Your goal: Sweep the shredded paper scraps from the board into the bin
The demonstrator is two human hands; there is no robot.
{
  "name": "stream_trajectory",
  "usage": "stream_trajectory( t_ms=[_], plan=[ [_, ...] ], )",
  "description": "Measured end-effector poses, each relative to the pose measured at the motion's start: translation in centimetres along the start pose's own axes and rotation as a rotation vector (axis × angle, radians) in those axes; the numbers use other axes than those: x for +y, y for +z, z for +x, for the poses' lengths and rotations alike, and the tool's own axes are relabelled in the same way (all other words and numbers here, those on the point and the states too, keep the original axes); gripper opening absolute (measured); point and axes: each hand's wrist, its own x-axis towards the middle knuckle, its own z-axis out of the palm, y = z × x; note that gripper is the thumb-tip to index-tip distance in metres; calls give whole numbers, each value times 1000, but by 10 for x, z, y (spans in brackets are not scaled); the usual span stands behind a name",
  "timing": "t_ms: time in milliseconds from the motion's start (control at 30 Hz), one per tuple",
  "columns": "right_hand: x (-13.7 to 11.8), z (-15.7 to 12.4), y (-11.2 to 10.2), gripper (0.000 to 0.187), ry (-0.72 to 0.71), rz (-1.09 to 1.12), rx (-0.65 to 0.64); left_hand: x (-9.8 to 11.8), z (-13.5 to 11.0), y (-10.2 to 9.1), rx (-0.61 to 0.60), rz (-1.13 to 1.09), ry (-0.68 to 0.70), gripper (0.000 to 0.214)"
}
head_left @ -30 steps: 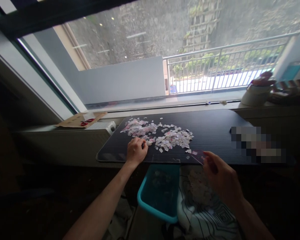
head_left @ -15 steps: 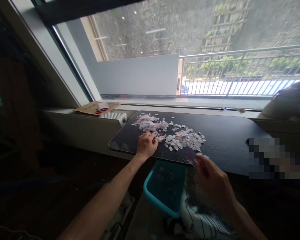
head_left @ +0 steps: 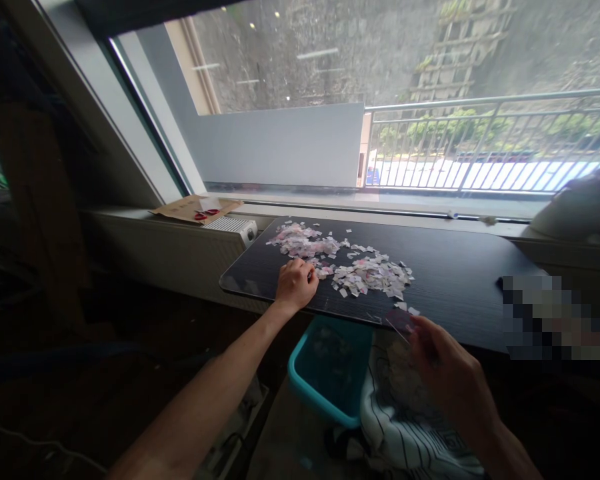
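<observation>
On the dark table [head_left: 455, 267] lie two heaps of small cut paper squares, a pinkish-white paper heap [head_left: 300, 241] at the back left and a whiter paper heap [head_left: 375, 273] nearer the middle. My left hand [head_left: 297, 283] rests at the table's front left, fingers curled closed beside the heaps; whatever is in them is hidden. Over the front edge, my right hand [head_left: 443, 353] pinches a thin, see-through reddish sheet [head_left: 399, 321] between thumb and fingers. A couple of loose paper squares [head_left: 407, 309] lie just behind that sheet.
Below the table edge stands a teal bin [head_left: 325, 399] with scraps inside, next to striped cloth [head_left: 405, 427]. Red-handled scissors [head_left: 206, 215] lie on a brown envelope [head_left: 173, 210] on the left sill. A pixelated patch [head_left: 555, 317] covers something at the table's right.
My right hand has moved slightly right with the reddish sheet, which has changed its tilt. My left hand keeps its place by the heaps. The view has shifted a little.
</observation>
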Motion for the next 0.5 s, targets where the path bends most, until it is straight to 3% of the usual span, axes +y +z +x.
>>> stream_trajectory(
  t_ms=[133, 267, 500],
  plan=[
    [1, 3, -2, 25, -10, 45, -38, 0, 0, -1, -4, 2, 1, 10],
    [10, 28, 0, 25, 9, -77, 5, 0, 0, -1, -5, 1, 4, 11],
    [19, 62, 17, 27, -60, -209, -131, 0, 0, -1, -3, -4, 1, 11]
  ],
)
